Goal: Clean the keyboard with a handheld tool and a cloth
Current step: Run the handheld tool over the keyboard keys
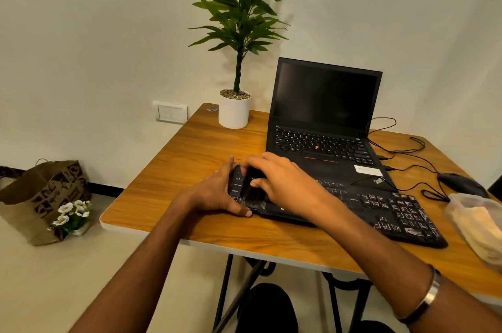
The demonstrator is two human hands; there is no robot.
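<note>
Two hands on keyboard (380, 207): left hand (217, 191) grips end, right hand (282, 183) holds dark tool (251, 187).

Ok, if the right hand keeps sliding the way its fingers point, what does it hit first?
Probably the left hand, which holds the keyboard's left end. The right hand, gripping the dark tool, points left toward it; depth is unclear.

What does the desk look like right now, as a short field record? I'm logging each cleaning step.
surface: wooden table
keyboard: black keyboard, lying in front of the laptop
left hand: left hand grips the keyboard's left end
right hand: right hand holds a dark tool on the left keys
cloth: bagged cloth at the table's right edge, untouched
other: mouse, potted plant
</note>
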